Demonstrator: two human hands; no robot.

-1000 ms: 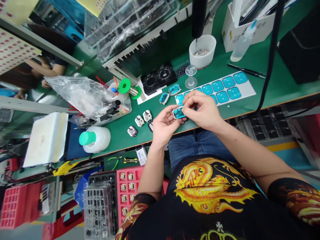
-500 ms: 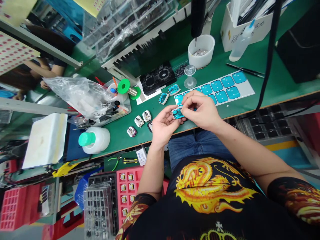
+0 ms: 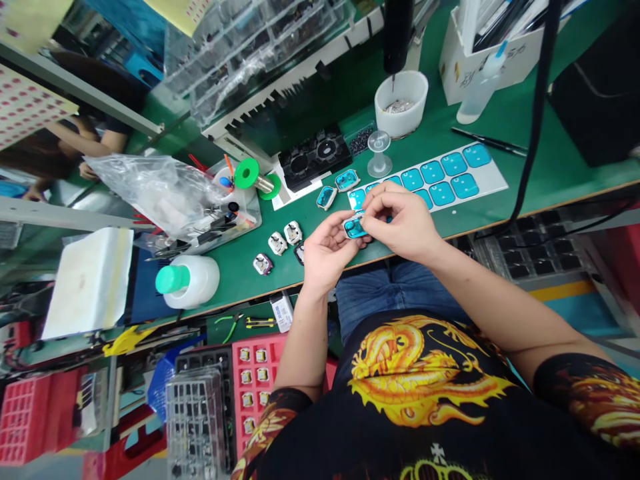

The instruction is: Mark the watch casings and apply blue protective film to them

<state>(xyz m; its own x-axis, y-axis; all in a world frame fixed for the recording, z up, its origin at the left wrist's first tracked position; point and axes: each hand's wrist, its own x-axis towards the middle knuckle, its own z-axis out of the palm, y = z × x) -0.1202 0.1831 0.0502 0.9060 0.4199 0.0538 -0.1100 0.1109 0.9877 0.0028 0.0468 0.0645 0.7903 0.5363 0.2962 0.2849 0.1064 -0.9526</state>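
Observation:
A small watch case [image 3: 354,229] with a blue adhesive film inside is held in the fingers of my left hand [image 3: 324,255], just above the bench's front edge. My right hand [image 3: 404,220] has its thumb and forefinger closed at the right rim of this case; the exact contact is partly hidden by the fingers. Behind the hands lies a white sheet [image 3: 493,177] of blue films, its near-left part covered by my right hand. Two more blue-lined cases [image 3: 327,197] sit just beyond. Several cases without blue film [image 3: 277,243] rest left of my left hand.
A white cup [image 3: 401,107] of small metal parts stands at the back beneath a black electric screwdriver [image 3: 399,40]. Nearby are a clear spool [image 3: 379,157], tweezers [image 3: 490,141], a green solder reel [image 3: 249,173] and a green-capped bottle [image 3: 193,281]. A black cable [image 3: 537,120] hangs at right.
The view has shifted very slightly. Both hands keep nearly the same hold on the watch case, with only a tiny movement of the fingers.

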